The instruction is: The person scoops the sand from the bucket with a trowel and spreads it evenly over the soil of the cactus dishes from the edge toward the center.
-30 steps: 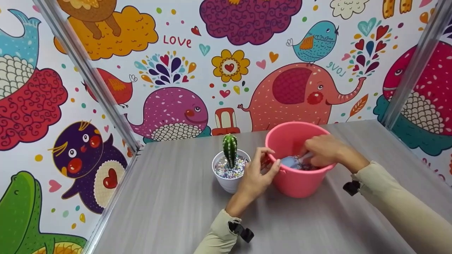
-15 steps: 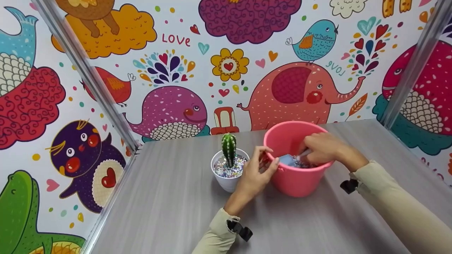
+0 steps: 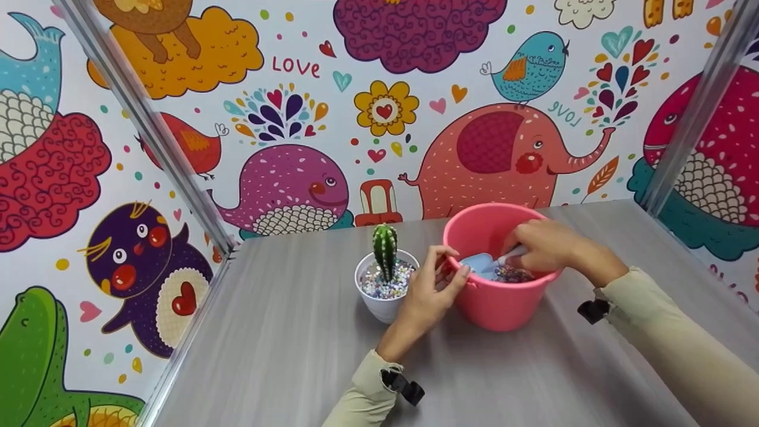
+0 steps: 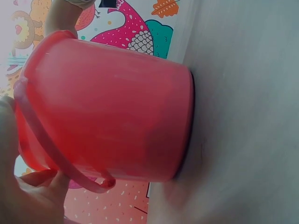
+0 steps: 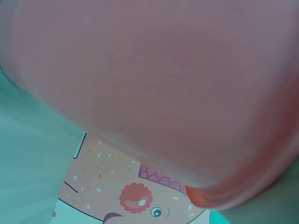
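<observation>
A pink bucket (image 3: 504, 311) stands upright on the table, right of the middle in the head view. My left hand (image 3: 424, 296) holds its near left rim, thumb outside. In the left wrist view that hand (image 4: 35, 196) is at the rim beside the bucket's handle (image 4: 49, 142), which hangs down the side. Reaching in over the right rim, my right hand (image 3: 548, 246) grips the handle of a light blue toy shovel (image 3: 479, 264). Its blade lies near the left inner wall, beside small multicoloured pebbles (image 3: 513, 274). The bucket's outer wall (image 5: 149, 84) fills most of the right wrist view.
Left of the bucket, close to my left hand, is a white pot (image 3: 378, 308) of speckled pebbles with a green cactus (image 3: 385, 252) in it. The grey table (image 3: 284, 332) ends at cartoon-printed walls (image 3: 320, 118) behind and on both sides.
My right hand and the shovel have shifted inside the bucket; the blade sits further left and more of its handle and the pebbles shows. My left hand stays on the rim.
</observation>
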Motion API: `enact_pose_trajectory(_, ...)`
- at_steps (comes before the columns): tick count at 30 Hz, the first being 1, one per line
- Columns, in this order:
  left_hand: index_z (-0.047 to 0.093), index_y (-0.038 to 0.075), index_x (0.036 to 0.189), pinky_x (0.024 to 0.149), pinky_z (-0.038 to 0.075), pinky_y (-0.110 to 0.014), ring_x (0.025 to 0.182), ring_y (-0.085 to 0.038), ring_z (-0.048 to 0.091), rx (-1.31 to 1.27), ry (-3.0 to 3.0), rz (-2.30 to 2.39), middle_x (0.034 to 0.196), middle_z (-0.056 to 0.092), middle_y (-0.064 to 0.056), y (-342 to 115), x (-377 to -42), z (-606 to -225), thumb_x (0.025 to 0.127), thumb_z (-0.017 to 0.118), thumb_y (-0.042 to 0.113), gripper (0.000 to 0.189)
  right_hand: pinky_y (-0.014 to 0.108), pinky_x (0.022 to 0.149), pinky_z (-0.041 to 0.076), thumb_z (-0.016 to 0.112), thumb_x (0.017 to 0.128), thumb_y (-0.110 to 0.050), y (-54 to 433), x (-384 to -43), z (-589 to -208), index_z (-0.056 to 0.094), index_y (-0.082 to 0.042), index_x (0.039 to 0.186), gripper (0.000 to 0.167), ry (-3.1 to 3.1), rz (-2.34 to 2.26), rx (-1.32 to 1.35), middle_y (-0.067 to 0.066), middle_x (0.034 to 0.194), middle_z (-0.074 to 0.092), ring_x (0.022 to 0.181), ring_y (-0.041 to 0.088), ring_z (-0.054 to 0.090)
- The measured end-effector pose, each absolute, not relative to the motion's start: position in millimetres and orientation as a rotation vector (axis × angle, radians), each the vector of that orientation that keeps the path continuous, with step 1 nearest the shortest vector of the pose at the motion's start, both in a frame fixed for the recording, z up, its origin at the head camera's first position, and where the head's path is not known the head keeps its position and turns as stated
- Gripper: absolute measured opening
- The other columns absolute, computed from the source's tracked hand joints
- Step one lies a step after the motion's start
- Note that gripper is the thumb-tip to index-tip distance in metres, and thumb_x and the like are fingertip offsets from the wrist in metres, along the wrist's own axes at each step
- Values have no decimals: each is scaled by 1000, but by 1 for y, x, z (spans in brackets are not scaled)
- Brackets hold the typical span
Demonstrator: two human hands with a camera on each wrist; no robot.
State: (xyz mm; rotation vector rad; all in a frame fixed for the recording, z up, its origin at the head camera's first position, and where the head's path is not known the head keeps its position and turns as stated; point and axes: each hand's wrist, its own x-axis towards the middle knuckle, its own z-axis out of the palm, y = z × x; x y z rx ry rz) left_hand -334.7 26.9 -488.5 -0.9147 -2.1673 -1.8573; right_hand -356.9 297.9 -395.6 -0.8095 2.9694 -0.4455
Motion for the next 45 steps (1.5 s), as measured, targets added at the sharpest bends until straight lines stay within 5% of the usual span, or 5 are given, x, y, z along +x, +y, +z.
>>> enact_pose_trajectory(9,56,17,132,105,60,-35,126,-25,73,-920,-2136,-1865,111,65,-4,26,-336,-489,106,72,31,34,36,78,66,83,91,-21,305,-347,-381,87,-18,111,21,2921,-596,-751,-1,109,83,105,24,71)
enact_pose_trajectory(16,56,12,133,106,60,-32,126,-20,73,-927,-2137,-1866,110,64,-2,29,-336,-490,105,72,33,38,42,83,68,85,90,-23,316,-336,-382,86,-15,116,28,2930,-659,-745,2,116,83,114,28,70)
enact_pose_trajectory(22,56,15,134,107,59,-32,126,-20,72,-932,-2133,-1887,112,64,-4,30,-336,-491,105,73,32,38,47,88,65,86,89,-25,326,-328,-382,86,-19,115,26,3009,-642,-793,-3,113,82,113,25,68)
enact_pose_trajectory(34,54,13,139,109,58,-34,126,-16,72,-921,-2143,-1894,117,67,-2,28,-336,-492,106,71,35,43,33,80,57,87,91,-38,335,-317,-380,86,-26,116,28,3073,-634,-784,-9,112,79,108,16,62)
enact_pose_trajectory(45,56,16,145,107,60,-33,123,-17,72,-891,-2159,-1779,122,68,-10,29,-333,-489,106,71,37,46,26,73,57,89,90,-36,340,-305,-382,85,-18,119,34,3142,-662,-718,-1,118,78,108,18,63)
